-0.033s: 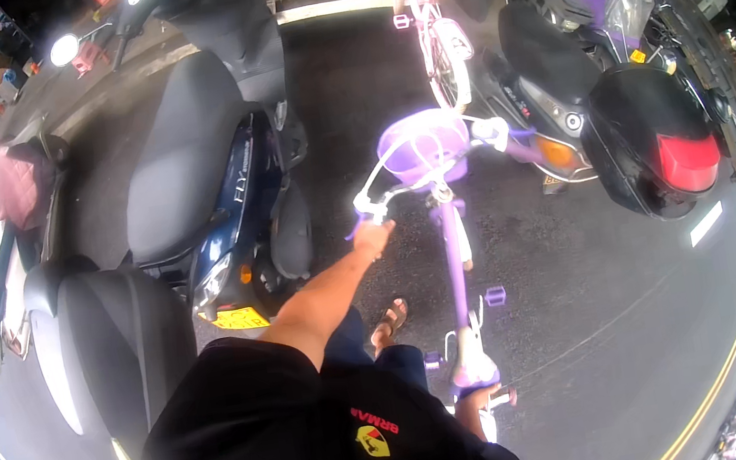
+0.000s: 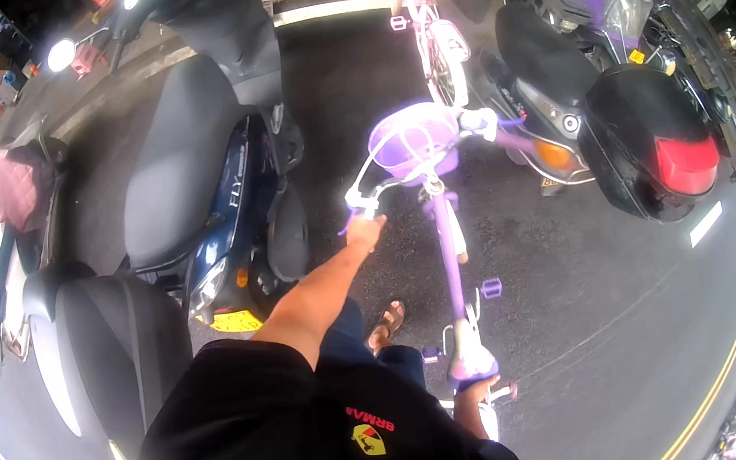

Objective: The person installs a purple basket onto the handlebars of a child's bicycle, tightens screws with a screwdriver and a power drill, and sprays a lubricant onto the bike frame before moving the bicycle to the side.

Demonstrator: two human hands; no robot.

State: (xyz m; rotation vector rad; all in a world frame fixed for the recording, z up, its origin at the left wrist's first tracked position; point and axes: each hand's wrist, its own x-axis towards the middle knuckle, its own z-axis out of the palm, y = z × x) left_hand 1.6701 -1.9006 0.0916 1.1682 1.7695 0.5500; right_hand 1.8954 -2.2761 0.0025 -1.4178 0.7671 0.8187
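Note:
A small purple and white bicycle point(image 2: 450, 255) stands upright in front of me, its front pointing away. My left hand point(image 2: 367, 232) is closed around the left end of its handlebar point(image 2: 395, 184). At the rear, my right hand point(image 2: 478, 392) grips the back edge of the white and purple saddle point(image 2: 473, 361); its fingers are partly hidden under it. A purple basket point(image 2: 413, 148) hangs at the handlebar. The right handlebar end reaches close to a parked scooter. My sandalled foot point(image 2: 388, 321) is on the asphalt, left of the pedals.
A dark blue scooter point(image 2: 223, 195) is parked on the left, beside another grey seat point(image 2: 122, 351). On the right stands a scooter point(image 2: 546, 76) with a black rear box point(image 2: 640, 124). Beyond the basket is a pink and white bicycle point(image 2: 439, 50). Road lines point(image 2: 728, 375) curve along the right.
The handlebar and basket have shifted slightly left and forward, my left hand going with them. The saddle and right hand have moved forward a little.

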